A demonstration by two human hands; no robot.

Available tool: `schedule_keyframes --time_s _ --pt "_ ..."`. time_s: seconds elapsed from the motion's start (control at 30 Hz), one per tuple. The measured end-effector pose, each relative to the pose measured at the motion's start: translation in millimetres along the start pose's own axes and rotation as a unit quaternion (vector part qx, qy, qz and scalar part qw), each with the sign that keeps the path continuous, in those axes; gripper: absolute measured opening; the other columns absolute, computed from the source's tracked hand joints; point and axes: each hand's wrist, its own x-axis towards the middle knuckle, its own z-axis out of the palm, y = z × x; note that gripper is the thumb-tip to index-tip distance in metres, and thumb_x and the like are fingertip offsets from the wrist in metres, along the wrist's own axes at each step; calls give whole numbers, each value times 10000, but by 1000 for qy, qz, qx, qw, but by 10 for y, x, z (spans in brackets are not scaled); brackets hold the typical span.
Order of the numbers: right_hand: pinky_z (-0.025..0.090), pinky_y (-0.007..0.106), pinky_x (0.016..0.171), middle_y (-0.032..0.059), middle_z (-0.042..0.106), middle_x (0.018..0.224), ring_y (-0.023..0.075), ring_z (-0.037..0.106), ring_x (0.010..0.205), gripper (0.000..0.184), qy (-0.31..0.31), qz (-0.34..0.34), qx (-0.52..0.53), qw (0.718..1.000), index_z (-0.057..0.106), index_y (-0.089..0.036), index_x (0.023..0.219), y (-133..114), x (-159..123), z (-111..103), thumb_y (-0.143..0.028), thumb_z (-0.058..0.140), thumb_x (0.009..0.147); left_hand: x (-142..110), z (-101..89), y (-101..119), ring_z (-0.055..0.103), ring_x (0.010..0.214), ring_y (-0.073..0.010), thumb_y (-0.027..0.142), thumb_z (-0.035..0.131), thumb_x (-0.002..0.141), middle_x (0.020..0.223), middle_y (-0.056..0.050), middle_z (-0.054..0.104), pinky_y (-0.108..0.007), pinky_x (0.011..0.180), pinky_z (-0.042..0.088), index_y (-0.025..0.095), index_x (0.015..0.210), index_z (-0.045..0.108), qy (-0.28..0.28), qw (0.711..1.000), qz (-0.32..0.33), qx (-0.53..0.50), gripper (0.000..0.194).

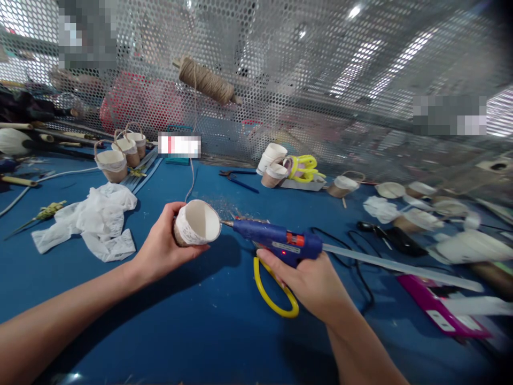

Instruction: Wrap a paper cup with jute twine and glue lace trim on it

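My left hand [162,247] is closed round a small paper cup [197,223] wrapped in twine with white lace at its rim; its open mouth faces right. My right hand [310,280] grips a blue glue gun [280,240] with a yellow stand loop and a clear glue stick sticking out behind. The gun's metal nozzle touches the cup's rim on the right side. A thin twine strand runs from the cup up to a twine spool [206,81] hung on the mesh wall.
Crumpled white lace [96,219] lies left on the blue table [200,331]. Finished cup baskets [120,152] stand at back left, more cups [274,163] and blue pliers [236,179] at back centre. Black scissors [374,230], cables and a magenta tool [441,307] lie right.
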Motion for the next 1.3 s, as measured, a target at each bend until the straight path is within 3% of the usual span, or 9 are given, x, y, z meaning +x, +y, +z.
schedule_keyframes --time_s 0.3,0.43,0.5,0.63,0.77,0.87,1.07,1.3 --pt "414 263 405 -18 543 431 160 550 444 131 -20 30 37 999 646 -211 679 -13 -19 -12 -328 642 738 12 -7 -14 587 842 -180 332 743 593 949 -18 562 -281 728 495 211 1070 392 14 1000 -21 7 604" --pt "375 235 388 -47 459 379 89 426 349 263 -76 83 142 983 610 -175 655 34 -12 4 -416 625 759 8 6 -19 586 864 -184 327 750 591 962 -19 561 -284 754 492 209 1078 377 12 999 -39 -15 625" --pt "329 210 365 -61 432 379 62 378 330 301 -105 105 248 957 617 -160 707 51 2 46 -452 604 778 -3 16 -1 588 881 -183 323 751 594 975 -27 569 -291 770 491 203 1084 373 -4 998 -48 -45 631" --pt "209 166 323 -78 378 398 30 287 333 299 -140 159 433 876 619 -142 725 56 42 158 -438 631 765 -47 37 43 583 941 -203 325 758 596 1029 -58 575 -333 838 482 183 1102 402 -42 994 -48 -93 635" --pt "167 149 323 -79 364 407 15 242 338 274 -175 196 518 814 624 -136 696 55 69 234 -401 641 766 -75 50 66 564 1001 -234 332 771 589 1070 -83 561 -388 912 450 169 1123 420 -51 992 -36 -106 660" --pt "161 147 328 -55 458 478 2 233 345 245 -181 211 548 789 630 -139 697 55 78 263 -377 669 741 -72 51 71 560 1014 -242 332 775 586 1079 -87 561 -403 927 444 170 1119 426 -48 992 -33 -111 657" --pt "161 154 326 -11 564 589 -1 252 355 239 -174 220 540 793 635 -138 704 45 75 284 -371 686 719 -59 38 80 564 1024 -243 333 772 591 1090 -95 576 -407 929 449 168 1118 427 -35 994 -22 -102 651" --pt "172 161 332 -75 388 394 17 267 336 285 -170 189 500 828 631 -129 687 -3 45 302 -408 672 734 -56 47 65 576 1016 -238 331 774 590 1087 -93 579 -395 921 457 167 1110 424 -24 994 -28 -99 648"
